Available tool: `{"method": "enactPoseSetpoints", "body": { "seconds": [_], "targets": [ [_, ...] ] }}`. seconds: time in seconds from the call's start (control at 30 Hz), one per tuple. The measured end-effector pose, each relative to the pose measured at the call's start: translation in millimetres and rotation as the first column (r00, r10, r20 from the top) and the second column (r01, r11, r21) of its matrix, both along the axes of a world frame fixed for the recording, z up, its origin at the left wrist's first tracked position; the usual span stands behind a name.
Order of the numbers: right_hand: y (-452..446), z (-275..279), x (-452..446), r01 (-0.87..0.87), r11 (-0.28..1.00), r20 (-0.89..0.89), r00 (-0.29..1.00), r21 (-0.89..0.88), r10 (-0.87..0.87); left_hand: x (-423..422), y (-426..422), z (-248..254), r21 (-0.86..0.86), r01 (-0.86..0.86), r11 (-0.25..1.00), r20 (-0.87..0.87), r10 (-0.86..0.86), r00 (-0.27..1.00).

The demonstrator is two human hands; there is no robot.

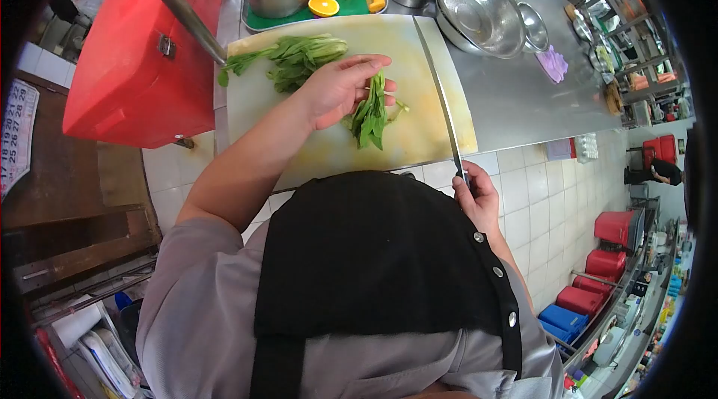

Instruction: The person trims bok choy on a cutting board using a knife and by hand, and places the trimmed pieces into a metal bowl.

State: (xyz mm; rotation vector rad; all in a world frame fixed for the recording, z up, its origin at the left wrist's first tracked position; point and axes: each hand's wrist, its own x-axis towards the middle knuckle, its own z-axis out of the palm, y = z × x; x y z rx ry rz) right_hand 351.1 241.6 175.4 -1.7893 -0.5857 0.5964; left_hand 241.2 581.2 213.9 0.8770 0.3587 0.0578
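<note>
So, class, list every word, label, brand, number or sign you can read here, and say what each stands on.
"17 18 19 20 21 22": calendar sheet, left edge, turned sideways.
"25 26 27 28 29": same sheet, alongside.
Too blurred: the sheet's other print.
Too small: any labels on goods at far right.
None readable: knife, red box.
</note>
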Motion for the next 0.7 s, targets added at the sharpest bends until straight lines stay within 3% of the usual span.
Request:
{"method": "enactPoseSetpoints", "body": {
  "seconds": [0.4, 0.6, 0.7],
  "targets": [
    [-3.0, -5.4, 2.1, -0.005, 0.998, 0.027, 1.000, -0.060, 0.007, -3.2, 0.4, 1.4, -0.062, 0.063, 0.996, 0.041, -0.061, 0.997],
    [-2.7, -2.4, 0.7, -0.009, 0.998, 0.019, 1.000, -0.064, 0.010, -4.3, -3.0, 0.6, 0.026, 0.059, 0.998, 0.033, -0.059, 0.998],
    [-4.3, -6.3, 1.5, -0.010, 0.999, 0.042, 0.999, -0.053, 0.012, -6.4, -3.3, 3.7, -0.050, 0.058, 0.997, 0.062, -0.055, 0.997]
  ]
}}
